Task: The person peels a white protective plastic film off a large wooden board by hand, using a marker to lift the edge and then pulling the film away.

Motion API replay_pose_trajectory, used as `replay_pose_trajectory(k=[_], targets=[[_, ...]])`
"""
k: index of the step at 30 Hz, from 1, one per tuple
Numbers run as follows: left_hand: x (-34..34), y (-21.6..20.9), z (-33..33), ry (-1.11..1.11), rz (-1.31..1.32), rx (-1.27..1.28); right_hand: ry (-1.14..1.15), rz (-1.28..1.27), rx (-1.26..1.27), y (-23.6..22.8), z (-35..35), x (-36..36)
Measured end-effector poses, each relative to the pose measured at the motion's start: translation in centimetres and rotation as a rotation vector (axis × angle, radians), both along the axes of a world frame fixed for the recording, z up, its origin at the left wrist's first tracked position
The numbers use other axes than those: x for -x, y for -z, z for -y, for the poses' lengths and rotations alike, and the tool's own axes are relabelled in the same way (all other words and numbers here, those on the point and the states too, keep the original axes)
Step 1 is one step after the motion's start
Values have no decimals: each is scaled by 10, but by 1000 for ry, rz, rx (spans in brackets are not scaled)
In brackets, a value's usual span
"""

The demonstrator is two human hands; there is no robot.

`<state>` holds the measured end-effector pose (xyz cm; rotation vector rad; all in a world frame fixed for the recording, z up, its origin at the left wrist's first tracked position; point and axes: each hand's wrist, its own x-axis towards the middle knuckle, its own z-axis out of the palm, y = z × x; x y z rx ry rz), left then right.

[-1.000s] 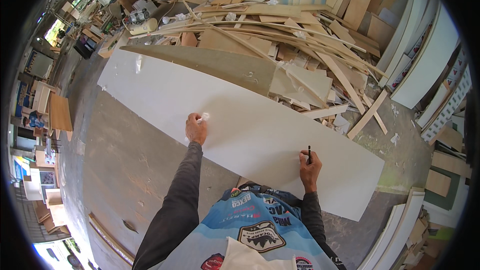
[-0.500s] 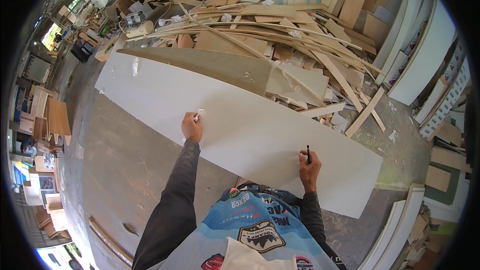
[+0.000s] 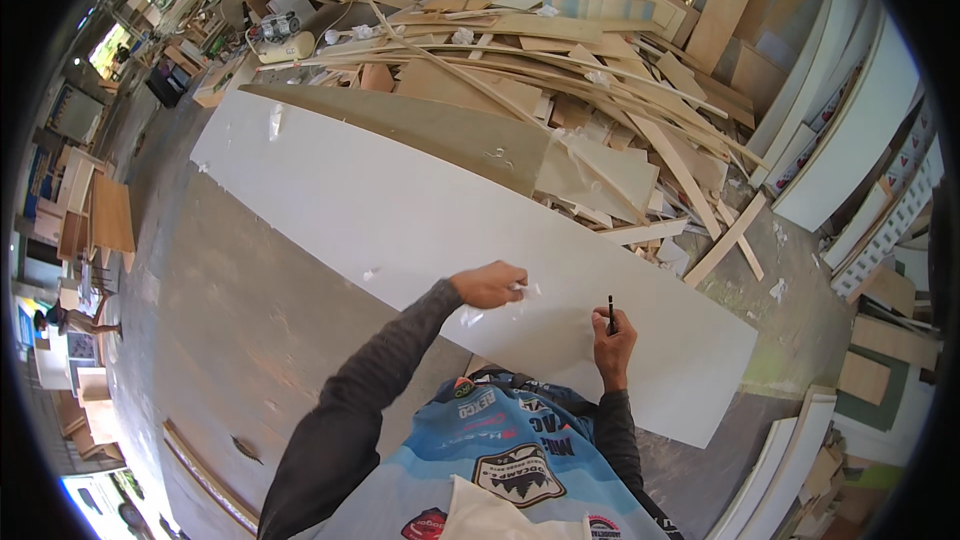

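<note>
A long white board lies in front of me, slanting from far left to near right. Over its middle, close to the near edge, my left hand has its fingers closed on a crumpled piece of clear, whitish plastic film. A loose bit of similar film shows just under that hand. To the right, my right hand rests near the board surface, gripping a thin black pencil that points upward. Both hands are apart from each other.
Beyond the board, a brownish panel and a big pile of wood offcuts spread across the floor. Tall white panels lean at right. A compressor stands far left. More film scraps lie on the board.
My left hand has swung right along the board with the film in it, coming closer to my right hand. The right hand with the pencil has barely shifted.
</note>
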<state>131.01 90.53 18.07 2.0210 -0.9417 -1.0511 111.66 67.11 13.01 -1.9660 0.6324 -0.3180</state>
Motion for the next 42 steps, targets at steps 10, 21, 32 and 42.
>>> replay_pose_trajectory(k=[10,21,32,42], targets=[[-194,-62,65,-645,1264,-1,62,95,56,-15,-1,0],[-191,36,-96,-1297,104,33,16,12,201,-8,9,35],[-3,113,-231,-1449,883,-284,-653,-299,-536,-17,-2,-155],[68,84,-188,-1196,911,-177,-735,-402,-669,18,-43,-359]])
